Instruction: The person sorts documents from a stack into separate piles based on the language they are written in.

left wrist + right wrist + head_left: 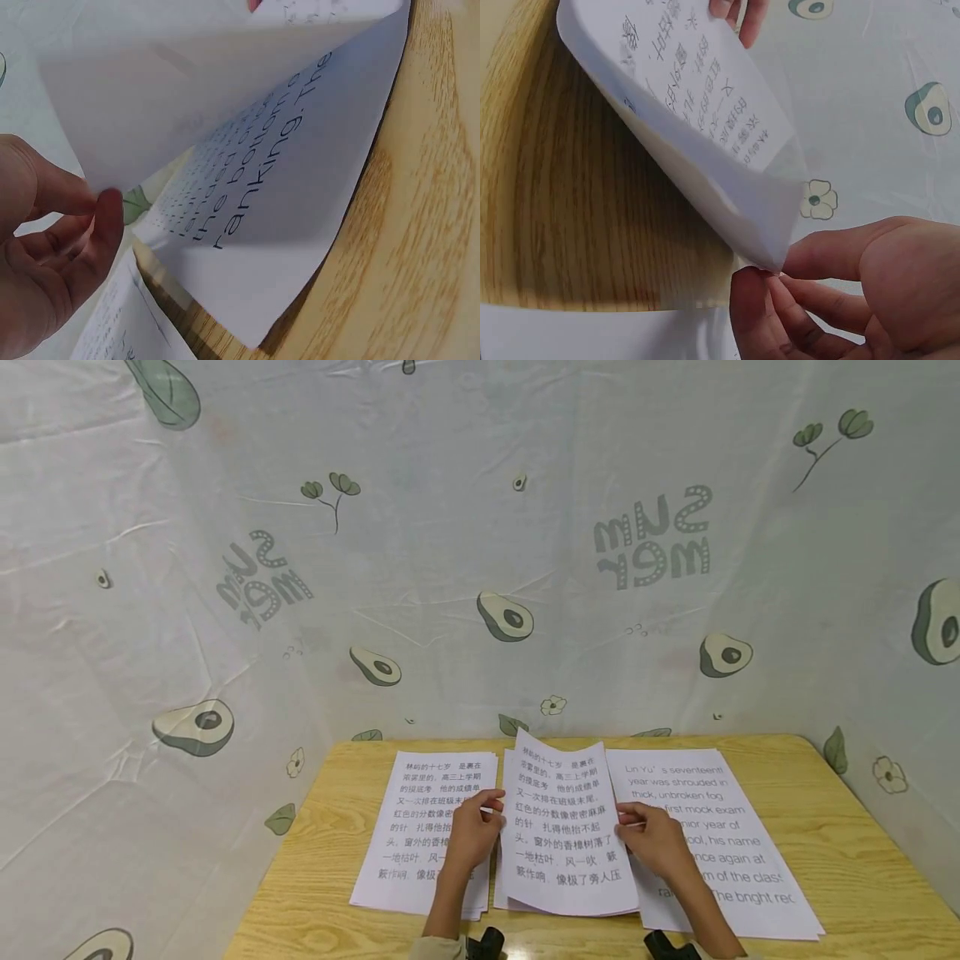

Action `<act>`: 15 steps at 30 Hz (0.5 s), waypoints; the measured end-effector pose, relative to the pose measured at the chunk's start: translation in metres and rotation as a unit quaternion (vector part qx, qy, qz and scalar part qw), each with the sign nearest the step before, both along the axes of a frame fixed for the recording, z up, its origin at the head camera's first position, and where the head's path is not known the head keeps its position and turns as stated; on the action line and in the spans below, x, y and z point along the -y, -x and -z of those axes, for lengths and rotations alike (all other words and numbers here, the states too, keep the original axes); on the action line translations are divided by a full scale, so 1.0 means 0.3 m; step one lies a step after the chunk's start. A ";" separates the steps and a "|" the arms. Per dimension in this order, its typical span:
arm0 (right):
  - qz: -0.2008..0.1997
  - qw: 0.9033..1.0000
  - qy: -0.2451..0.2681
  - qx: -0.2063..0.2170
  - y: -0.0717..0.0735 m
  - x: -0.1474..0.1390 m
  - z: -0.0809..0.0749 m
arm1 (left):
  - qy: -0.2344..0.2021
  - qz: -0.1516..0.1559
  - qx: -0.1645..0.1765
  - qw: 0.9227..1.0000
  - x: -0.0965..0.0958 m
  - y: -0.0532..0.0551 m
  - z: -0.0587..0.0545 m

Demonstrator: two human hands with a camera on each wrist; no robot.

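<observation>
Both hands hold a white sheet printed with Chinese text (558, 827) by its two side edges, raised over the middle pile. My left hand (472, 831) pinches the left edge between thumb and fingers; the left wrist view shows the sheet's blank underside (150, 105) there. The right edge is pinched by my right hand (656, 842), and in the right wrist view the paper bends at the fingertips (754, 292). Beneath the lifted sheet lies a page with English print (262, 172), seen in the left wrist view.
A pile of Chinese-text sheets (408, 860) lies to the left, partly under the left forearm. To the right, partly behind the right hand, is a pile with English text on top (750, 868). The wooden table (300, 893) meets an avocado-patterned cloth (450, 577) behind.
</observation>
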State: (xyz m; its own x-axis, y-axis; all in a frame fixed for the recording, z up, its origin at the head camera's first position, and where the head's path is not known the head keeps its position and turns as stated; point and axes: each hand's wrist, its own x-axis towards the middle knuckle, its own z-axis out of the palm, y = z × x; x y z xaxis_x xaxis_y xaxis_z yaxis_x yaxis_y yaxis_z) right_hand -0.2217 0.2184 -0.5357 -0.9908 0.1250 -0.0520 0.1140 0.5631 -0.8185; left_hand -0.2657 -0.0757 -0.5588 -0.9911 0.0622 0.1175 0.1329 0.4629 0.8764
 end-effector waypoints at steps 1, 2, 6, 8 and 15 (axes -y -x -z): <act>0.000 1.000 -0.003 0.002 0.001 0.001 0.001 | -0.007 0.001 0.004 1.000 0.000 0.000 0.000; 0.000 1.000 -0.005 0.004 0.002 0.001 0.003 | -0.015 0.003 0.008 1.000 0.000 0.001 0.000; -0.001 1.000 -0.022 0.005 0.006 0.001 0.002 | -0.056 0.003 0.033 0.998 0.003 0.005 0.000; -0.001 1.000 -0.030 0.004 0.007 -0.001 0.002 | -0.074 0.003 0.043 0.996 0.006 0.007 0.001; 0.001 0.999 -0.041 0.010 0.005 -0.007 0.002 | -0.117 -0.001 0.066 0.991 0.012 0.009 -0.004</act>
State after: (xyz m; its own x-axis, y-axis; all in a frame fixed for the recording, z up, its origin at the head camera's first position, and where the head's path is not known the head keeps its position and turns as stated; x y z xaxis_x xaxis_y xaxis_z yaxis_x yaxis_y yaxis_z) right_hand -0.2232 0.2205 -0.5363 -0.9894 0.1319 -0.0615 0.1314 0.6283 -0.7668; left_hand -0.2684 -0.0792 -0.5575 -0.9989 0.0466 -0.0031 0.0084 0.2457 0.9693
